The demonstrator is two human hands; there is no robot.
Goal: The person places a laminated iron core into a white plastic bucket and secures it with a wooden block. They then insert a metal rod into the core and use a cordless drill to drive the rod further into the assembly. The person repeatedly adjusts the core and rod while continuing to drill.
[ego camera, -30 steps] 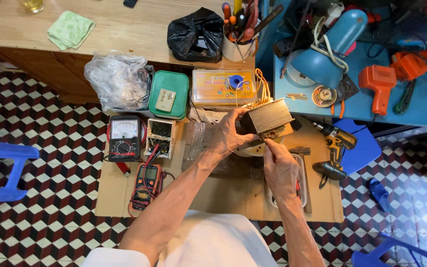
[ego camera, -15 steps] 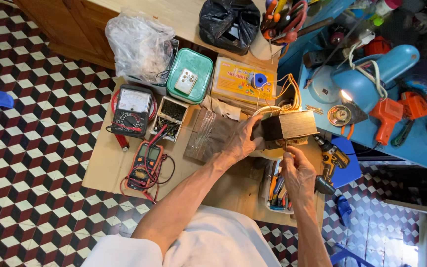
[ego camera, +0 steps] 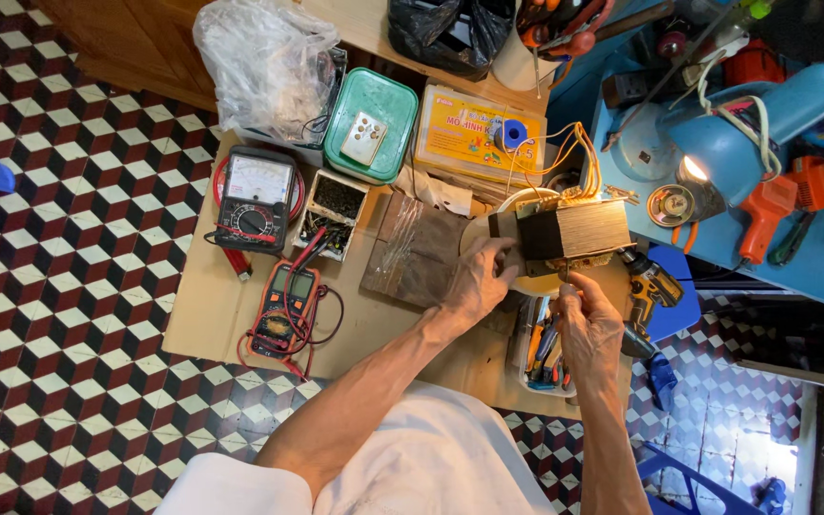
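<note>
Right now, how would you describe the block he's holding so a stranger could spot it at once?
Start at the cardboard sheet on the tiled floor and go to its far right edge. There the left hand grips the transformer, with the right hand just beneath. It is the only brown layered-metal block, trailing orange wires.

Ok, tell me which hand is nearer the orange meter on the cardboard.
Left. The left hand grips the left end of the transformer, with bare cardboard between it and the orange meter. The right hand is under the transformer's right side, farther away.
</note>
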